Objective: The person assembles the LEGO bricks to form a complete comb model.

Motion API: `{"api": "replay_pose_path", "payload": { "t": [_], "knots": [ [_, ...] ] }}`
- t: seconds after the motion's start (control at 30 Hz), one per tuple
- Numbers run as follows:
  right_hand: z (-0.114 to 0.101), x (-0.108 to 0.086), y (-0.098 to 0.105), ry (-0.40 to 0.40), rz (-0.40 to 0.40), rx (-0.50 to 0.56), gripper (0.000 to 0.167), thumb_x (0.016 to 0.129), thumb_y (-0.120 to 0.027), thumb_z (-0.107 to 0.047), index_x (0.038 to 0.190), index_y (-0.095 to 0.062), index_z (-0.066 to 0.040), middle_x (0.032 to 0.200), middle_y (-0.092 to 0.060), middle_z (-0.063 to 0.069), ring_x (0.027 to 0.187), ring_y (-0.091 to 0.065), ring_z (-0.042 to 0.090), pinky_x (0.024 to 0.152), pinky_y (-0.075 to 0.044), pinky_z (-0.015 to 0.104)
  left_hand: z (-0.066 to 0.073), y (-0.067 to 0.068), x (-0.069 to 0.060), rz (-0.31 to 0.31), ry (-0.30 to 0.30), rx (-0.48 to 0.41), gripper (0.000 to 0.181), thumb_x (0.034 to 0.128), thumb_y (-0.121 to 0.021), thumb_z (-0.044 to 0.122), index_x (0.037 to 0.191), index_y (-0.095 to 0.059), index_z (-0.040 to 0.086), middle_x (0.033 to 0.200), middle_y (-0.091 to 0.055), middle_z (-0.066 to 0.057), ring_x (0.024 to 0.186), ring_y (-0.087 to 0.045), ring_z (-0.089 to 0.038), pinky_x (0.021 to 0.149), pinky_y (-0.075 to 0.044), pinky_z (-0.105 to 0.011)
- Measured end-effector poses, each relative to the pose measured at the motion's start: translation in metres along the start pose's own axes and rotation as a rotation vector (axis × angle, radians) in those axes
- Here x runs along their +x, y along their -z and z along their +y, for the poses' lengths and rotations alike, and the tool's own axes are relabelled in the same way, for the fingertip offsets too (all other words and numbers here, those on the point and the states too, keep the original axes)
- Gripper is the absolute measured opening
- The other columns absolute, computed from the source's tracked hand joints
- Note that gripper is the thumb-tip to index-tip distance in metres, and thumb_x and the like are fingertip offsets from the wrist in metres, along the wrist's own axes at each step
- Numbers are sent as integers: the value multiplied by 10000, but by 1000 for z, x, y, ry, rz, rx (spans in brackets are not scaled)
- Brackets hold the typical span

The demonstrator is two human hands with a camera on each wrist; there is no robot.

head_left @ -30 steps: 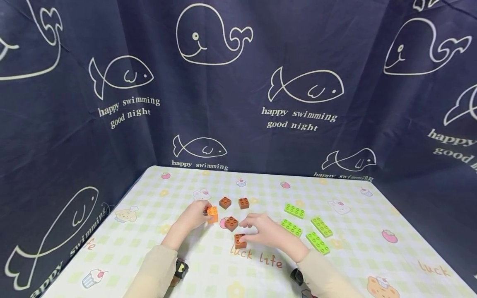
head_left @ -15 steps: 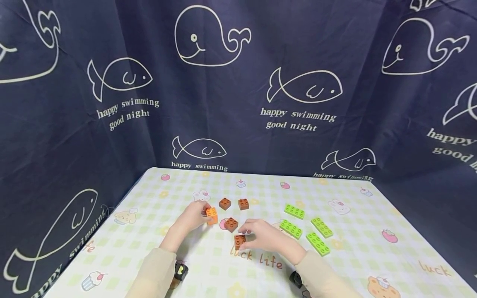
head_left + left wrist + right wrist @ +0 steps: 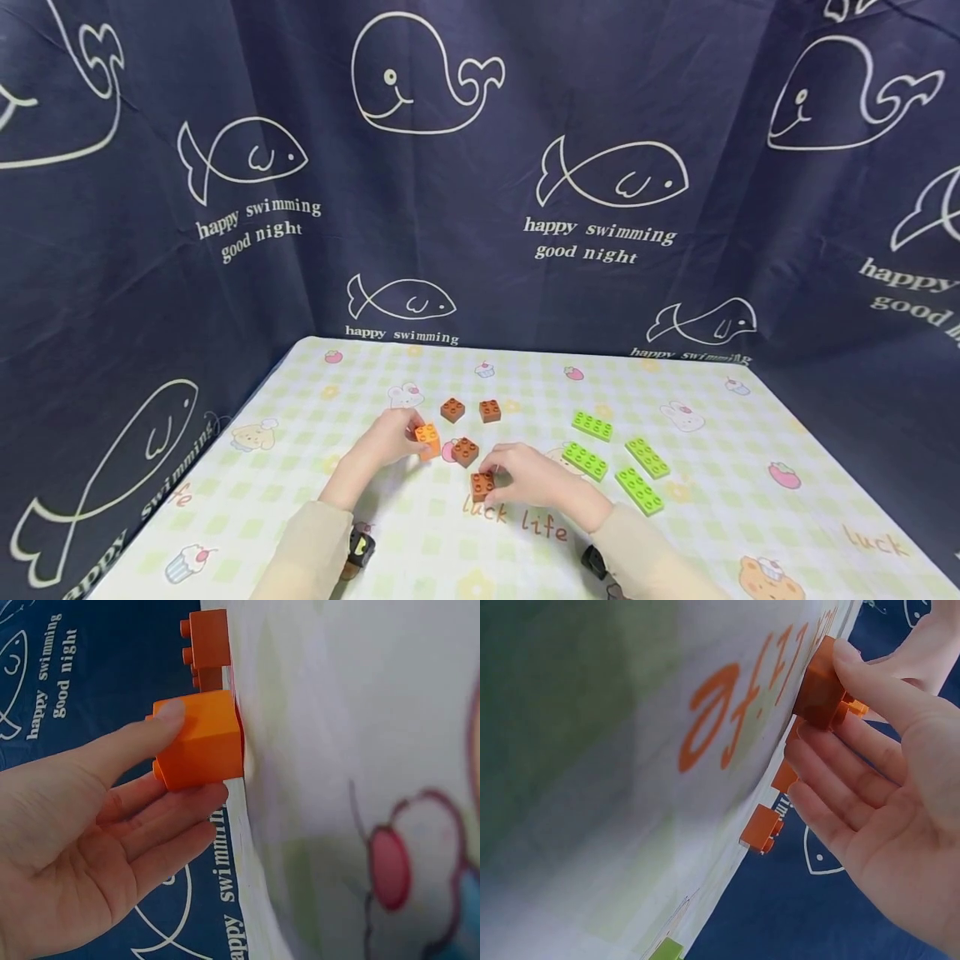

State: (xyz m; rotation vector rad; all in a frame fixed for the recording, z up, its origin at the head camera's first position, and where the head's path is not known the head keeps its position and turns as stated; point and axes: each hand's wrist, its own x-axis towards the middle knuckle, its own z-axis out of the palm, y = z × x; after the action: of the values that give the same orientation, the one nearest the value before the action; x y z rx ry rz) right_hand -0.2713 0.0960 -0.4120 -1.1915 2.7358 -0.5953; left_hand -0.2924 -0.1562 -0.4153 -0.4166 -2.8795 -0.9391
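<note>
In the head view my left hand [image 3: 392, 437] pinches an orange brick [image 3: 427, 441] standing on the table. The left wrist view has the thumb on one side of this orange brick [image 3: 201, 742] and fingers on the other. My right hand [image 3: 521, 473] holds a brown brick [image 3: 482, 487] nearer the front; in the right wrist view, thumb and fingertips grip that brown brick [image 3: 821, 686] at the cloth. Another brown brick [image 3: 465, 451] sits between the hands, touched by neither. Two more, one brown brick [image 3: 452, 409] and another brown brick [image 3: 490, 410], lie behind.
Several green bricks [image 3: 592, 425] lie flat to the right of my right hand. A patterned cloth [image 3: 750, 467] covers the table. Dark blue curtains [image 3: 480, 183] with white fish and whale drawings hang around its back and sides.
The orange brick has shifted slightly toward the front in my left hand. My right thumb has moved from the top of the front brown brick to its near side.
</note>
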Motion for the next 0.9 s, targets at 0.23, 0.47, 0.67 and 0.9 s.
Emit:
{"api": "replay_pose_path", "payload": {
  "t": [0.23, 0.47, 0.67, 0.9],
  "knots": [
    [2, -2, 0, -15, -2, 21, 328, 780, -752, -284, 1052, -664, -123, 970, -642, -60, 890, -574, 44, 839, -504, 243, 6, 0, -6, -68, -39, -35, 242, 716, -791, 108, 894, -640, 42, 822, -654, -29, 738, -593, -123, 708, -518, -277],
    [7, -5, 0, -67, 24, 19, 317, 780, -752, -276, 1040, -647, -128, 968, -627, -65, 899, -575, 70, 840, -506, 263, 16, 0, -7, -111, -100, -69, 246, 714, -793, 138, 883, -630, 64, 816, -641, 1, 758, -600, -125, 710, -516, -258],
    [10, -9, 6, -61, 95, 7, 307, 763, -762, -227, 1009, -631, -99, 938, -617, -26, 869, -581, 118, 798, -518, 280, 22, -2, -6, -134, -120, -71, 273, 714, -798, 166, 901, -631, 58, 819, -648, 0, 747, -594, -107, 708, -513, -250],
    [16, -14, 11, -30, 142, -14, 289, 772, -753, -189, 1004, -626, -73, 939, -614, 1, 879, -596, 173, 797, -522, 298, 25, -4, -6, -141, -134, -57, 288, 702, -809, 206, 879, -635, 60, 809, -639, 10, 744, -573, -105, 703, -501, -252]
  ]
}}
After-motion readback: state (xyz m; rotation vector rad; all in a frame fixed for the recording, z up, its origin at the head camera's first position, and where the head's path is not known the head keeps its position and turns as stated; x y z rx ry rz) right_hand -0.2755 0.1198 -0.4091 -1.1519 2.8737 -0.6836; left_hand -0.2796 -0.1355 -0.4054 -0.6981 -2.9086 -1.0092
